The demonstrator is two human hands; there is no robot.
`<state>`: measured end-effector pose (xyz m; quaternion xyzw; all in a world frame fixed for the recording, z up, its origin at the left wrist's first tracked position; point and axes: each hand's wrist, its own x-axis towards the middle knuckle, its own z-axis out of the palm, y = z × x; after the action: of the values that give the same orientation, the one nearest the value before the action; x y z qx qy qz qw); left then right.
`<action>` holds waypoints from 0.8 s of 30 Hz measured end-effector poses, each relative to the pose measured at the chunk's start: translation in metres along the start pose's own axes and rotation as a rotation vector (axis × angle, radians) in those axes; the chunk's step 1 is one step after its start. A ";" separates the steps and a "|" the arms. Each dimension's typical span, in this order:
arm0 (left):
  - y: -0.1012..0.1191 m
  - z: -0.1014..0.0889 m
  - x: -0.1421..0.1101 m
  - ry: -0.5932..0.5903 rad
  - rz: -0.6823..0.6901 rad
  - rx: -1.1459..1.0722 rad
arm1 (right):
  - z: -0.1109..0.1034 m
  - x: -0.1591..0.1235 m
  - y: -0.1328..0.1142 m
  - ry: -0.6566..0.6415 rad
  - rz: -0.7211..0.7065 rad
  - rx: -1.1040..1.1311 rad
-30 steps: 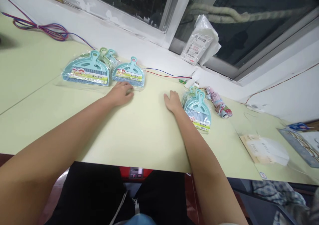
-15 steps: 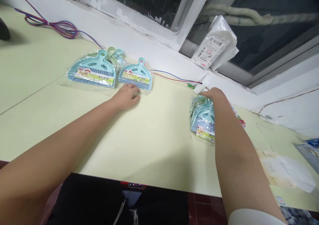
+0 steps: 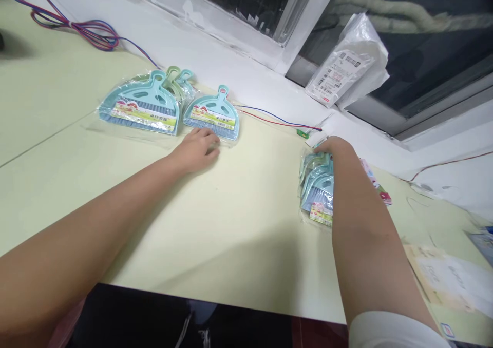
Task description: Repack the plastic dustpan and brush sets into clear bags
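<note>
My left hand rests on the tabletop with loosely bent fingers apart, at the lower edge of a blue dustpan-and-brush set in a clear bag. To its left lies another bagged dustpan-and-brush set, with green and blue dustpan handles showing behind it. My right hand reaches over the top end of a pile of bagged dustpan-and-brush sets on the right. One finger or the thumb points left above the handles there; the other fingers are hidden behind my wrist, so their grip does not show.
A coil of red and blue wire lies at the back left. A white plastic-wrapped packet leans on the window frame. Papers lie at the right. The pale table's front edge runs close to my body.
The view has shifted slightly, moving the right-hand pile a little to the right in the picture. Both hands stay at the same dustpan sets.
</note>
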<state>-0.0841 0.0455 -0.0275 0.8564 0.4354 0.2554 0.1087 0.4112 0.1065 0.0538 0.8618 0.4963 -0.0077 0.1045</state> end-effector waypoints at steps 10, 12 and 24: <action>-0.002 0.001 0.001 -0.006 -0.004 0.005 | -0.002 -0.014 0.005 -0.113 0.144 -0.070; -0.003 0.002 0.002 -0.005 -0.005 0.006 | 0.000 -0.015 0.010 -0.100 0.143 -0.048; -0.003 0.002 0.003 -0.004 -0.006 0.001 | 0.007 -0.019 0.028 -0.101 0.129 -0.072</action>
<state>-0.0839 0.0496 -0.0292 0.8556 0.4378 0.2533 0.1101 0.4266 0.0754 0.0539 0.8862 0.4339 -0.0264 0.1606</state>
